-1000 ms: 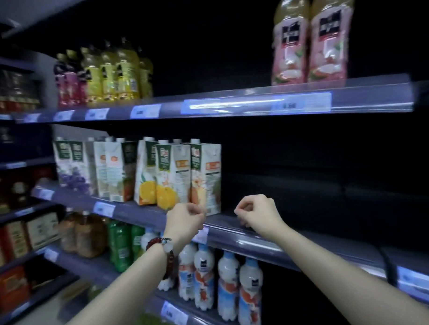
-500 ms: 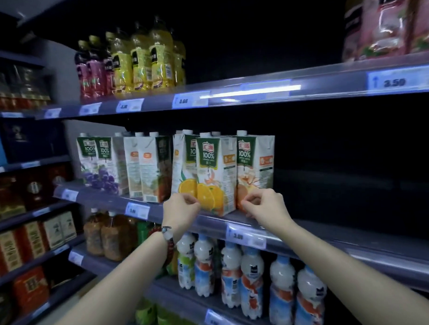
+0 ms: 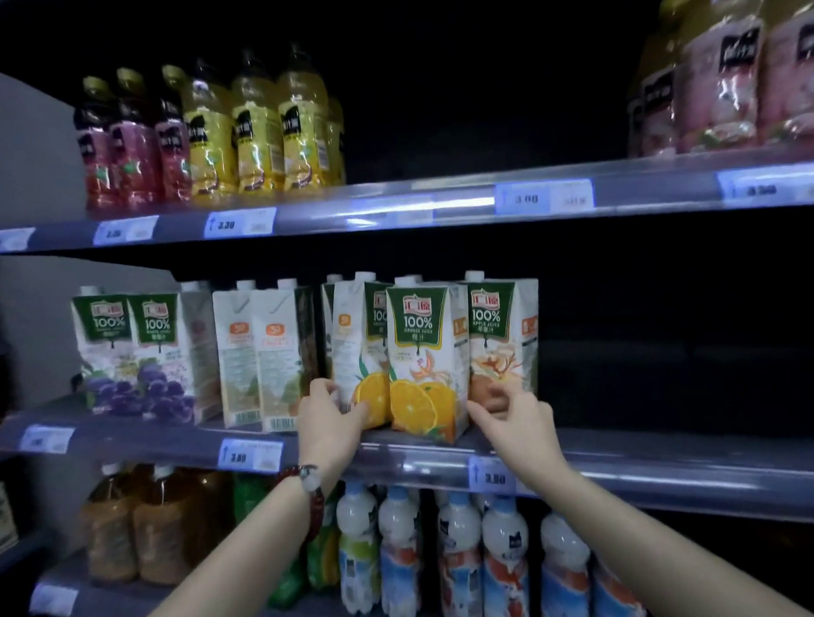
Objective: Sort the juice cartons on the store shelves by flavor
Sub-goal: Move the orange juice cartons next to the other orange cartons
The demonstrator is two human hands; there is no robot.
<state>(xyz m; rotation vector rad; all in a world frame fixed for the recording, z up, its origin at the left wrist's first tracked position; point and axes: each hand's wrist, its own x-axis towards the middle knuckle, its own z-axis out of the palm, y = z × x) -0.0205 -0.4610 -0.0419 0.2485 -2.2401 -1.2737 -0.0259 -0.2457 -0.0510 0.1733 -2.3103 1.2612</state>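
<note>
Flanking the front orange carton [image 3: 423, 363], both hands are seen. The rear orange carton [image 3: 358, 356] is pinched by the left hand [image 3: 328, 415]; the right hand [image 3: 515, 413], fingers loosely curled, touches the apple carton [image 3: 501, 342].

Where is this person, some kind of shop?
Most likely a grocery or convenience store's drinks aisle. Price tags are clipped along each shelf edge, juice cartons stand in rows, and bottled drinks fill the shelves above and below.
</note>
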